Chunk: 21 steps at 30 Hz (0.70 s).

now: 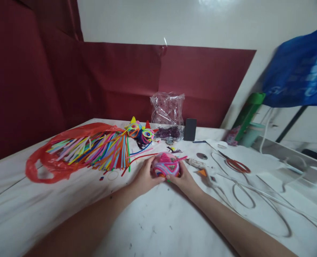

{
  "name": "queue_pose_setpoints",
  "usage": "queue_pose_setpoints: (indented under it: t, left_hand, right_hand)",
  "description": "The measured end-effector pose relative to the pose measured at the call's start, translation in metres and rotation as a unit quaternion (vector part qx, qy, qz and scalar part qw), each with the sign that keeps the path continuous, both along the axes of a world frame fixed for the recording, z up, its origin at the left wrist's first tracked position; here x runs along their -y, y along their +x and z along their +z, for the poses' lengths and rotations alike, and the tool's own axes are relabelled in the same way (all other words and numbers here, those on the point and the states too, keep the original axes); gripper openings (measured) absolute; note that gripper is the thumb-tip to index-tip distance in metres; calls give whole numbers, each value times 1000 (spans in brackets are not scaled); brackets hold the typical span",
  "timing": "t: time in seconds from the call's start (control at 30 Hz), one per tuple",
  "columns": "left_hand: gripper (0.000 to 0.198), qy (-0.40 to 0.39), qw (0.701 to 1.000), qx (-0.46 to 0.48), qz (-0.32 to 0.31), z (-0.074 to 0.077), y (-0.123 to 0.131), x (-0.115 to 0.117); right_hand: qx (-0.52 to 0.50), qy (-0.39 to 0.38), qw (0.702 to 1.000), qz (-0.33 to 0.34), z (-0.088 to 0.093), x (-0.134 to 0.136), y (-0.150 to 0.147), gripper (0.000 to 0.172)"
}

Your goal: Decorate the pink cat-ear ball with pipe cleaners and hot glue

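Between my two hands is a round ball (165, 165) wrapped in coloured pipe cleaners, mostly pink with blue and white bands. My left hand (145, 175) clasps its left side, and my right hand (184, 177) grips the right side, thumbs near each other at the lower front. A pink pipe-cleaner end (182, 158) sticks out at the ball's upper right. Just left of it, a red pipe cleaner (139, 157) lies on the white table (137, 228). Two finished-looking balls with pointed ears, one yellow-eared (133, 129) and one red-eared (148, 135), sit farther back.
Left lies a heap of coloured pipe cleaners (105, 150) on a red plastic bag (44, 175). Scissors with orange handles (238, 165), a glue gun (197, 163) and its looping cord (254, 205) are at right. Behind stand a clear plastic bag (167, 107) and a dark phone-like slab (189, 129).
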<state>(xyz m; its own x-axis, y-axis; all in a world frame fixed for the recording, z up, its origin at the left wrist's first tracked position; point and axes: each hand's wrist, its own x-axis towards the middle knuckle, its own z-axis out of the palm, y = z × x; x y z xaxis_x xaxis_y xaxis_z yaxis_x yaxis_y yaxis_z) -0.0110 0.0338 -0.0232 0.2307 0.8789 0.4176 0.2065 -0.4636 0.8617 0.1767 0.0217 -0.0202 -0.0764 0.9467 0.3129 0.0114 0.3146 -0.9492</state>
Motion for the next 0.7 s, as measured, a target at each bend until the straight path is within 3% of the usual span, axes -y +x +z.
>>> queue_pose_setpoints:
  t: [0.23,0.5,0.7]
  left_hand:
    - [84,-4,1000,4,-8,-4,-2,-3]
    - [84,-17,1000,15,-10,5,0,1]
    - [83,-27,999,28,-9,8,4,6]
  right_hand:
    - [5,-7,1000,4,2,0,1,66]
    - [26,22,999,-7,-7,-7,3,66]
    - [1,20,1000,-4,-19,-10,3,88]
